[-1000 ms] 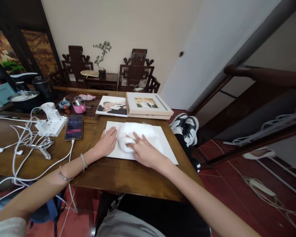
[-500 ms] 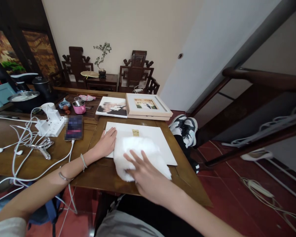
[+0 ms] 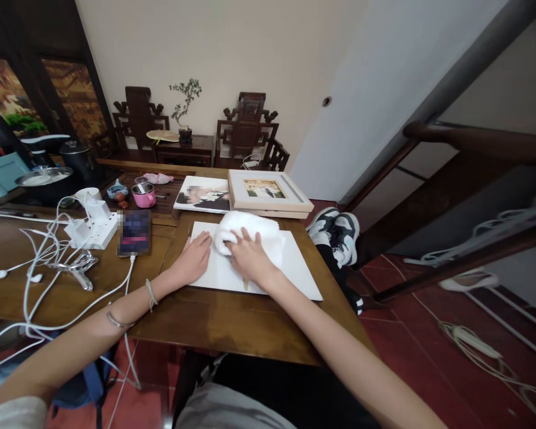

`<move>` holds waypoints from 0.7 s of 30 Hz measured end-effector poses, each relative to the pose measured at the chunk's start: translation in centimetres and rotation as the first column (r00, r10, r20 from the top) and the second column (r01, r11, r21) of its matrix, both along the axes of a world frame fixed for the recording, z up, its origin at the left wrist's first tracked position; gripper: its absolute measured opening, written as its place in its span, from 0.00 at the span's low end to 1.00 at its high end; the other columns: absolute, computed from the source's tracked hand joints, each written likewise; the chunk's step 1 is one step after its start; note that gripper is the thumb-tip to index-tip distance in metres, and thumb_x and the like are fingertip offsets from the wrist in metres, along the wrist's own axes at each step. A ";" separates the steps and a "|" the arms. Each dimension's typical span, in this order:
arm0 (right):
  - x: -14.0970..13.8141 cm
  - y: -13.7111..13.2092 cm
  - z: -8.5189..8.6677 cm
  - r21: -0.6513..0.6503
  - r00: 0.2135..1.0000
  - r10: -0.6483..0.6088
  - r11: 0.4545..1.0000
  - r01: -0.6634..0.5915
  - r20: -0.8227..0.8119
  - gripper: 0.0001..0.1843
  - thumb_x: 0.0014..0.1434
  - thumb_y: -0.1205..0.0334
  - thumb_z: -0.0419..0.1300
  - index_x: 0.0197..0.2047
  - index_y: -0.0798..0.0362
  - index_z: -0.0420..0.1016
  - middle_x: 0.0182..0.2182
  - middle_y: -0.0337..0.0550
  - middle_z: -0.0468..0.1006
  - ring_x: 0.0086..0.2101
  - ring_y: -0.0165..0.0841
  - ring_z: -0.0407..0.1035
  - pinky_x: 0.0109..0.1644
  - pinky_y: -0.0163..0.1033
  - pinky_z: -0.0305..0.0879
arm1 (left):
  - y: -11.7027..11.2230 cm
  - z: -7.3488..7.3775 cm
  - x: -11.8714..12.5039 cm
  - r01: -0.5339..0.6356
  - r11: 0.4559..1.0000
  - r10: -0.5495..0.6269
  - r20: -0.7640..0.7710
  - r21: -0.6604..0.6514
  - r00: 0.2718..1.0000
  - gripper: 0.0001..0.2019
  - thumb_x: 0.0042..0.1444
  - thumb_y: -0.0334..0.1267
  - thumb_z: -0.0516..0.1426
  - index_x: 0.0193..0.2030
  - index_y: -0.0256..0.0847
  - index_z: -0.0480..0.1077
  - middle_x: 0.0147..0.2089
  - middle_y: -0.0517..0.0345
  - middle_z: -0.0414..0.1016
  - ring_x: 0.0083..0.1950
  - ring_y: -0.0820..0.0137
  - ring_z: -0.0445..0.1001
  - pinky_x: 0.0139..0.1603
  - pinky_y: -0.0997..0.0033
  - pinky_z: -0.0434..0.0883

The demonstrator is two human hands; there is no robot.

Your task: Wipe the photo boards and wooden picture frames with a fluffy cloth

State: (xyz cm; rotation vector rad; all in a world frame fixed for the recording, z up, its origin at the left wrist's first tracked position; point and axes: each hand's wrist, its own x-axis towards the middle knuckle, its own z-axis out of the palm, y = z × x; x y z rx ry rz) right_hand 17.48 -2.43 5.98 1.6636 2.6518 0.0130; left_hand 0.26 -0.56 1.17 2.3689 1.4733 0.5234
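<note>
A white board (image 3: 301, 277) lies flat on the brown wooden table (image 3: 192, 319). My left hand (image 3: 196, 257) rests on the board's left edge, fingers stretched out and holding nothing. On the far part of the board my right hand (image 3: 252, 257) grips and presses a folded, fluffy white towel (image 3: 254, 221). Its fingers lie over the near side of the towel, and part of the hand is tucked into the fold. Below my right wrist, part of a small yellowish label (image 3: 245, 285) shows on the board.
Behind the board are a photo panel (image 3: 201, 195) and stacked picture frames (image 3: 268, 189). To the left lie a phone (image 3: 134, 232), a white power strip (image 3: 96, 229) with tangled cables, and a pink cup (image 3: 143, 195). Someone's sneakers (image 3: 339, 232) show past the table's right edge.
My right hand has pushed the towel away from me, from the board's near edge to its far part. My left hand has stayed in place.
</note>
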 end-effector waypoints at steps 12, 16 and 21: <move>0.9 -7.7 1.5 -0.103 0.896 0.400 0.900 -0.424 -0.194 0.25 0.51 0.76 0.50 0.49 0.57 0.79 0.61 0.54 0.68 0.66 0.47 0.50 0.69 0.58 0.43 | 0.1 1.1 0.0 -0.222 0.974 0.216 0.437 -0.039 0.873 0.26 0.68 0.46 0.38 0.62 0.34 0.65 0.66 0.49 0.65 0.67 0.64 0.63 0.69 0.63 0.58; 3.5 -6.8 2.3 -0.135 0.956 0.231 0.957 -0.257 -0.182 0.28 0.48 0.77 0.50 0.49 0.58 0.79 0.51 0.59 0.77 0.60 0.44 0.63 0.65 0.51 0.53 | -0.2 0.6 0.3 -0.072 0.997 0.074 0.161 -0.019 0.984 0.26 0.68 0.42 0.38 0.66 0.29 0.58 0.70 0.42 0.57 0.72 0.60 0.53 0.72 0.52 0.50; 3.7 -0.7 2.2 -0.102 0.978 0.004 0.995 -0.025 -0.206 0.30 0.51 0.76 0.48 0.54 0.56 0.76 0.47 0.54 0.80 0.49 0.45 0.72 0.52 0.43 0.64 | -0.2 0.0 -0.2 0.047 0.999 -0.045 -0.081 0.021 0.996 0.23 0.67 0.36 0.40 0.66 0.31 0.57 0.71 0.40 0.53 0.74 0.59 0.47 0.71 0.46 0.48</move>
